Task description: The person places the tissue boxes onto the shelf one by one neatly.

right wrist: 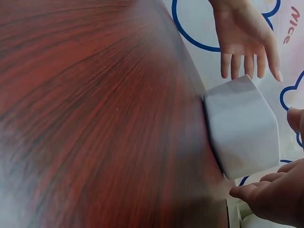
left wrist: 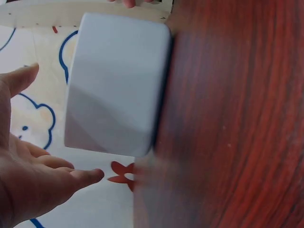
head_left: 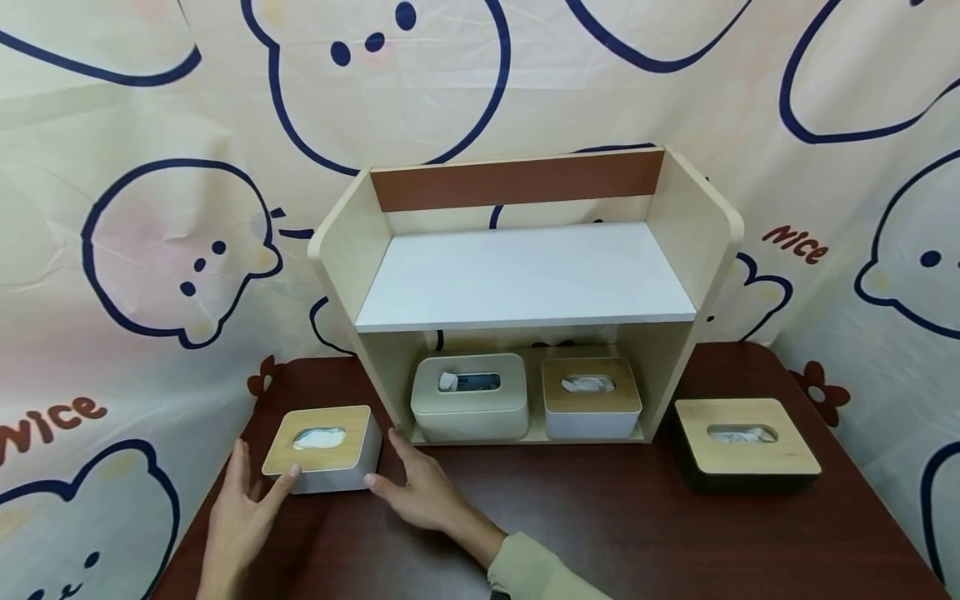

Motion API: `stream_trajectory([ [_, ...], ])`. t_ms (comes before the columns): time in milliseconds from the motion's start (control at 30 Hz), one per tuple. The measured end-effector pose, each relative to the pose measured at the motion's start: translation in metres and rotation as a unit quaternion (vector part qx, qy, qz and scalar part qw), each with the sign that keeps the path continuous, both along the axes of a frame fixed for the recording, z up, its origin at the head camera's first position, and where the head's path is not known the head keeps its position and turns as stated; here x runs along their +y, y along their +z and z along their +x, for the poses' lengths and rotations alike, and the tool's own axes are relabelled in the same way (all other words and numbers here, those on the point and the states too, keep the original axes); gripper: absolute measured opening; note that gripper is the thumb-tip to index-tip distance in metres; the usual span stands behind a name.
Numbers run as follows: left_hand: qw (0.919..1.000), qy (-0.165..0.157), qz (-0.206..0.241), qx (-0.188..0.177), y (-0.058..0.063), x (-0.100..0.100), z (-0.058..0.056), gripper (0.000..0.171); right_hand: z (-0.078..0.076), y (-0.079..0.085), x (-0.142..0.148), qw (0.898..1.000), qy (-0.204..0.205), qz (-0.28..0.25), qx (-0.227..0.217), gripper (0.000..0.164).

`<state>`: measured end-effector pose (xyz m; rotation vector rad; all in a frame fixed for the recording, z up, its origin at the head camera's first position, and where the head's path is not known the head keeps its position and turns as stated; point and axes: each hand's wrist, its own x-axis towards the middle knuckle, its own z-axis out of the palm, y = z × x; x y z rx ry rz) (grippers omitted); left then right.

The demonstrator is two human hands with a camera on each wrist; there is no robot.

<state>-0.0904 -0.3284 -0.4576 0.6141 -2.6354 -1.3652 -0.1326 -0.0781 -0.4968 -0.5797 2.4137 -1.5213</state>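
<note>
Light-green sleeve (head_left: 543,571) leads to the right hand (head_left: 423,496); it and the left hand (head_left: 240,517), fingers loosely extended and grasping nothing, flank the gray-sided tissue box (head_left: 333,460) left of the two-tier shelf (head_left: 525,275), presumably spaced for access to both sides. Shelf's lower tier: cream tissue box (head_left: 468,417), wood-lidded tissue box (head_left: 592,421). Right of shelf: black-based tissue box (head_left: 742,458).

Bright head view; dimmer wrist views, blurry patches on the tabletop (right wrist: 109,114)

Shelf (head_left: 525,275) at back edge of tabletop (head_left: 585,525), two tissue boxes (head_left: 469,417) (head_left: 592,422) inside at bottom. Third box (head_left: 326,454) near left edge, fourth box (head_left: 750,458) near right.
</note>
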Motion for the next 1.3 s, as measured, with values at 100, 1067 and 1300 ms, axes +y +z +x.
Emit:
stream_trajectory([
  [100, 0.9992, -0.02, 0.014, -0.031, -0.006, -0.004, -0.005, 0.123, -0.001, 0.0, -0.008, 1.0, 0.002, 0.0, -0.015, 0.085],
  [1067, 0.9975, -0.036, -0.031, -0.052, -0.023, 0.023, 0.017, 0.089, 0.013, -0.015, -0.018, 0.999, -0.015, -0.019, 0.04, 0.075],
  [1300, 0.9964, -0.021, -0.065, -0.051, -0.01, 0.035, 0.033, 0.08, 0.023, -0.005, -0.007, 0.996, -0.042, -0.029, 0.078, 0.069],
])
